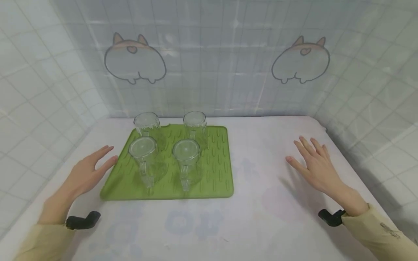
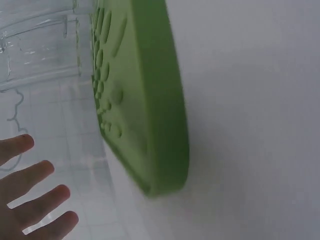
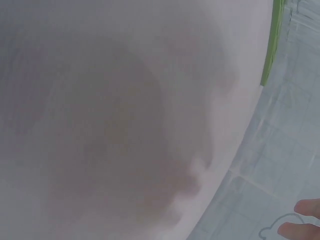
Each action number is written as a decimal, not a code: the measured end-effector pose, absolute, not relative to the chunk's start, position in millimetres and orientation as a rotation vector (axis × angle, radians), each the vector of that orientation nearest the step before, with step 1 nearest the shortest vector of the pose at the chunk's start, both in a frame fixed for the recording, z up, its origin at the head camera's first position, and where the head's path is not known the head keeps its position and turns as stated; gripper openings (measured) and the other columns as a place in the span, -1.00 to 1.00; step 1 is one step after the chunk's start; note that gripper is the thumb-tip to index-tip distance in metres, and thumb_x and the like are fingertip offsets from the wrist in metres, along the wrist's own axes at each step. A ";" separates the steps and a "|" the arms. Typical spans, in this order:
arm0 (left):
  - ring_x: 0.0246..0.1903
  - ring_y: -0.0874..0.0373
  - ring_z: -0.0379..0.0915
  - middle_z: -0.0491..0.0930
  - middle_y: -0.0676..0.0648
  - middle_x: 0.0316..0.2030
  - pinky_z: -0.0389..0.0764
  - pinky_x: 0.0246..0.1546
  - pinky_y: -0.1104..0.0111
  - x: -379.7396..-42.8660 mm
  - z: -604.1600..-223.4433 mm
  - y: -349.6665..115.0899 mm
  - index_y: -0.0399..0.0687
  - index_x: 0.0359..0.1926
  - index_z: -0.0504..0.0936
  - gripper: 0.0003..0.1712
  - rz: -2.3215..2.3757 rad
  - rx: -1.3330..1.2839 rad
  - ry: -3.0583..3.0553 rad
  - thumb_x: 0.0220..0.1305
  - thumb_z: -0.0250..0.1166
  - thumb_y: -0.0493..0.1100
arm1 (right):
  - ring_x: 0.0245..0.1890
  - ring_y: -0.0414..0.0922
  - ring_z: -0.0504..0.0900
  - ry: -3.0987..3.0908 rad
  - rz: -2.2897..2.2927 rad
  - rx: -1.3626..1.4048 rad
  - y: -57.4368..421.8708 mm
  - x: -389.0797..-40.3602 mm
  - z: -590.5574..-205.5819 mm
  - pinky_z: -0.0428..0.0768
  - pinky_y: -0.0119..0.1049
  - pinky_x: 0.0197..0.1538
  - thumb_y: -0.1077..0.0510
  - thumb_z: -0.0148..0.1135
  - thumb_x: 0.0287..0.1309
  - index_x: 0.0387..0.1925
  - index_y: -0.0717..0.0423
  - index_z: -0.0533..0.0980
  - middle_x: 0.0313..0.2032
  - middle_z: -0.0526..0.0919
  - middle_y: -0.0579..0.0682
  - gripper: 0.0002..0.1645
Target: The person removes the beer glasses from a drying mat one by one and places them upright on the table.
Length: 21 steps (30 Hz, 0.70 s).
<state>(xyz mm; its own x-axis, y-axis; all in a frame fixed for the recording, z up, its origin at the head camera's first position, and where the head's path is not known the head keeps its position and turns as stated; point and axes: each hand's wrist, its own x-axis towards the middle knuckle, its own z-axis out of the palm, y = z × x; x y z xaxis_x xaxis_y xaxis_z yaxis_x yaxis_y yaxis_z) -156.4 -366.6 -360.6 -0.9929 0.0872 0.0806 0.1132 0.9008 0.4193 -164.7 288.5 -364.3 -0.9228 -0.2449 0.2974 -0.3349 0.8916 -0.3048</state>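
Several clear glass mugs stand in two rows on a green ridged mat [image 1: 220, 163]. The front left mug [image 1: 142, 148] and front right mug [image 1: 186, 150] have their handles toward me and look upside down. Behind them are a back left mug [image 1: 146, 121] and a back right mug [image 1: 195, 119]; which way up these stand, I cannot tell. My left hand [image 1: 81, 175] is beside the mat's left edge, fingers extended and holding nothing. Well to the right of the mat, my right hand [image 1: 318, 168] hovers above the table with its fingers spread, also holding nothing.
A white cloth with faint prints covers the table [image 1: 261, 224]. Tiled sheeting forms a back wall [image 1: 215, 72] with two cartoon animal drawings, and side walls rise at left [image 1: 29, 90] and right [image 1: 385, 90]. Both wrists carry a black mount.
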 end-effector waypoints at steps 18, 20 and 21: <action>0.27 -0.53 0.22 0.14 -0.58 0.38 0.34 0.22 -0.37 -181.7 -373.4 -365.9 -0.40 0.51 0.04 -0.06 -1.195 0.062 -3.050 0.53 -0.24 0.34 | 0.42 0.37 0.12 -2.789 0.816 0.407 265.2 -156.8 -360.6 0.17 0.43 0.36 -0.16 0.10 0.43 0.42 0.29 0.26 0.45 0.23 0.32 -0.21; 0.26 -0.52 0.26 0.15 -0.56 0.38 0.33 0.24 -0.36 -181.9 -377.4 -368.0 -0.39 0.50 0.05 -0.08 -1.232 0.074 -3.033 0.54 -0.19 0.31 | 0.41 0.36 0.15 -2.800 0.854 0.385 262.8 -156.3 -360.0 0.19 0.41 0.35 -0.18 0.08 0.44 0.43 0.27 0.25 0.45 0.23 0.31 -0.22; 0.25 -0.51 0.29 0.17 -0.55 0.38 0.34 0.23 -0.36 -182.1 -379.1 -369.3 -0.39 0.50 0.07 -0.11 -1.234 0.075 -3.025 0.55 -0.17 0.28 | 0.41 0.36 0.17 -2.800 0.871 0.374 261.4 -156.1 -359.7 0.20 0.41 0.35 -0.18 0.07 0.45 0.43 0.27 0.26 0.44 0.25 0.32 -0.22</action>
